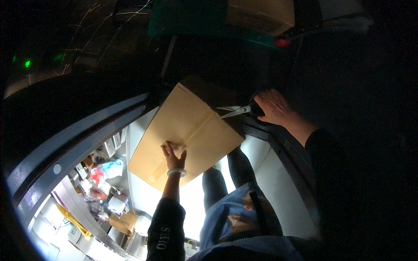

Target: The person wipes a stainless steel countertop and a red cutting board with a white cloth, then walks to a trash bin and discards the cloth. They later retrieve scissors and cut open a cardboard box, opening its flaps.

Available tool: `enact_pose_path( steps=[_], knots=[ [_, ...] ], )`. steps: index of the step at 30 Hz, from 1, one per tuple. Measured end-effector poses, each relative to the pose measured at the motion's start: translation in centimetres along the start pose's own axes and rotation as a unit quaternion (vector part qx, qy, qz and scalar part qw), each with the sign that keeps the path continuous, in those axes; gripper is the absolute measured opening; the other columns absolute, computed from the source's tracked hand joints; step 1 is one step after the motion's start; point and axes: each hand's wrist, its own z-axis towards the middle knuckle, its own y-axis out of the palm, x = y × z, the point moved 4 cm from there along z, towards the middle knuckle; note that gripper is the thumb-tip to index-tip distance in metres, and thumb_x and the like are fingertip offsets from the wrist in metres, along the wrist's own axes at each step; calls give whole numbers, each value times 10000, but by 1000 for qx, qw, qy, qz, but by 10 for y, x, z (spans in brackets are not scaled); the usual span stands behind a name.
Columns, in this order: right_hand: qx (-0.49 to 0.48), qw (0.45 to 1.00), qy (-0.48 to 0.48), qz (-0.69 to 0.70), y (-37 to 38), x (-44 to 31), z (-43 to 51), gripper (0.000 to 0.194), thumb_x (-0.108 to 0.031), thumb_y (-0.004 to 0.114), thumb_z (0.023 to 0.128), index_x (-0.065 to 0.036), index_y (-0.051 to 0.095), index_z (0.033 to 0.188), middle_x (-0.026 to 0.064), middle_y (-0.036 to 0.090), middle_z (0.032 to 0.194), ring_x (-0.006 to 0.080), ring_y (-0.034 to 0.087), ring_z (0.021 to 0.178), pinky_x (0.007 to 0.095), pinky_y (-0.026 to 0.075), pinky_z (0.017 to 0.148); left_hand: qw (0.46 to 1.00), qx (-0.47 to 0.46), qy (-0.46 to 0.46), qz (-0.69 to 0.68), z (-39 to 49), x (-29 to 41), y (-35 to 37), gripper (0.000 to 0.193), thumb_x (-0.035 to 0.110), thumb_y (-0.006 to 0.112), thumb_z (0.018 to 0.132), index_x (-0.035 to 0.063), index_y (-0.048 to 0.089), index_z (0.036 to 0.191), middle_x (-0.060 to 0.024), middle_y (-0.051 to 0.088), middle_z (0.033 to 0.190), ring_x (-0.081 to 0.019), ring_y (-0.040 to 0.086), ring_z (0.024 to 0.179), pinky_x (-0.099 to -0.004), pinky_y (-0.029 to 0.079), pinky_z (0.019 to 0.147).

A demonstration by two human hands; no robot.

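Observation:
A taped cardboard box (187, 120) lies before me, its top face lit and its far side dark. My left hand (173, 159), with a pale bangle at the wrist, rests on the box top with fingers spread, beside the tape seam. My right hand (272, 107) grips the dark handles of a pair of scissors (235, 111). The scissor blades are parted. One blade tip meets the right edge of the box at the end of the seam; whether it cuts into the tape cannot be told.
A doorway frame (94, 138) curves along the left. Beyond it, a bright room holds a cluttered shelf with plastic bags (109, 169) and a small carton (123, 223). Ahead in the dark, another cardboard box (261, 14) sits on a green surface (189, 19).

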Motion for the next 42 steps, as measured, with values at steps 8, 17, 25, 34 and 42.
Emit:
enact_pose_path(
  steps=[8,17,25,34,42],
  knots=[
    [-22,1000,4,18,-6,6,3,483,-239,714,533,-45,446,884,99,490,802,244,494,755,366,392,692,999,19,-2,34,1,-1,3,866,278,643,649,91,87,1286,-227,14,1310,-343,188,1192,-354,279,934],
    [-45,980,137,138,9,11,-11,429,-233,695,580,-34,462,880,106,513,789,233,524,750,337,428,649,1000,13,-22,4,-1,11,-5,804,263,627,664,120,135,1284,-227,96,1301,-354,158,1197,-384,250,941],
    [-112,870,283,388,67,-10,-58,400,-246,685,598,-32,483,868,111,543,766,221,551,690,316,461,600,940,93,294,144,53,128,-29,683,161,616,673,172,251,1250,-157,155,1308,-335,205,1179,-441,205,947],
    [-157,871,243,397,50,-18,-34,343,-264,591,707,-47,484,950,130,566,853,260,555,786,341,463,666,909,12,326,258,116,173,-33,562,169,617,674,235,364,1172,-148,171,1299,-338,273,1145,-439,316,892],
    [-181,839,295,421,35,-46,-48,436,-363,567,712,-20,478,966,154,563,858,260,557,784,351,452,656,840,28,408,356,104,194,-43,465,202,635,654,220,456,1083,-113,303,1206,-291,293,1127,-457,321,877]
  ],
)
